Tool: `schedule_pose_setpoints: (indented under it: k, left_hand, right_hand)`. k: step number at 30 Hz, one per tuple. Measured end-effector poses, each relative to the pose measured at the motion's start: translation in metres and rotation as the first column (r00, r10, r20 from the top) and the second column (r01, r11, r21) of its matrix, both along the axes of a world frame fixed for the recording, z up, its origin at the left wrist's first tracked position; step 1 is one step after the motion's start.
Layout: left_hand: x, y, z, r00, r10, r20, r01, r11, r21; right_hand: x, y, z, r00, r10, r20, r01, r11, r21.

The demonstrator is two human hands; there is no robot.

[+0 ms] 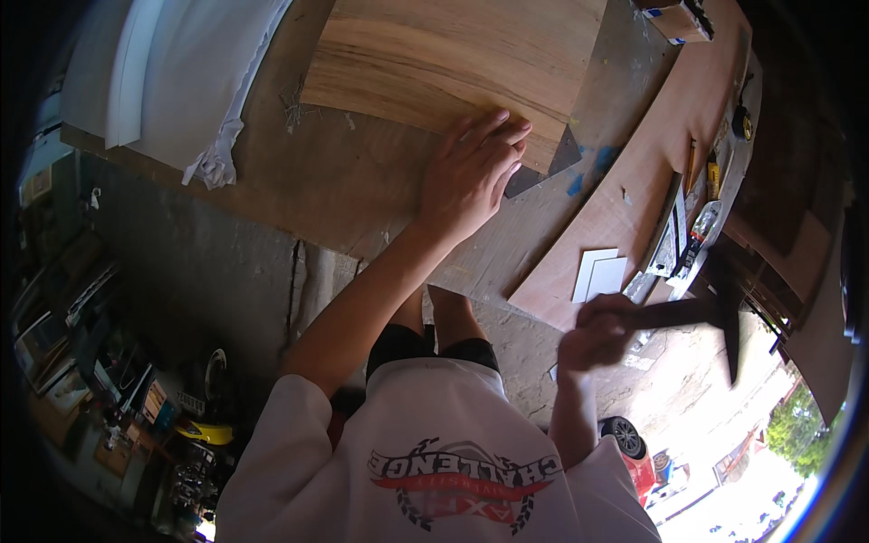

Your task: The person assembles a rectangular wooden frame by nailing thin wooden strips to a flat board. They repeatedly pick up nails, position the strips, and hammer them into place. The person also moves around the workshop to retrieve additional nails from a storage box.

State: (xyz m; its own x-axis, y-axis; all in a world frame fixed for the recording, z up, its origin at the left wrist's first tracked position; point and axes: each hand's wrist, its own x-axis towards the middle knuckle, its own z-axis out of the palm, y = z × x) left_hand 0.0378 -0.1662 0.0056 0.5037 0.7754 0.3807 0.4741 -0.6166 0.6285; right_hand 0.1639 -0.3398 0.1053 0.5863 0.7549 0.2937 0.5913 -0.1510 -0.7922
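Note:
A wooden board [453, 54] with visible grain lies on the workbench [380, 195]. My left hand [472, 172] rests on its near edge, fingers stretched out over the wood. Under the board's near right corner, a dark flat piece [566, 154] sticks out. Off to the right, past the bench's near edge, my right hand [602, 335] is wrapped round the handle of a hammer [688, 314]. The hammer is raised apart from the board, its dark head pointing away to the right. Hand and hammer are slightly blurred.
Small nails [294, 104] lie left of the board, near a crumpled white sheet [195, 81]. Rightward are a thin plywood sheet [588, 244], white cards [599, 276], a pencil [691, 166], a utility knife [695, 242], a tape measure [743, 122] and a small box [681, 23].

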Motion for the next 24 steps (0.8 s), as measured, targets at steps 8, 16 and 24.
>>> schedule_pose_setpoints:
  k: [8, 16, 24]
  left_hand:
    - [-0.004, 0.001, 0.002, 0.999, -0.017, -0.03, 0.018, 1.0, 0.021]
    - [-0.009, 0.002, 0.01, 0.997, -0.064, -0.049, 0.06, 0.996, -0.066]
    - [-0.028, -0.035, 0.031, 0.868, 0.341, 0.362, -0.203, 0.908, -0.367]
  right_hand:
    - [0.002, -0.003, 0.006, 0.999, -0.038, 0.009, 0.038, 0.997, -0.073]
    - [0.007, -0.029, -0.014, 0.993, -0.043, 0.11, 0.088, 0.889, -0.449]
    - [-0.014, -0.082, -0.041, 0.984, -0.11, 0.138, 0.168, 0.826, -0.538]
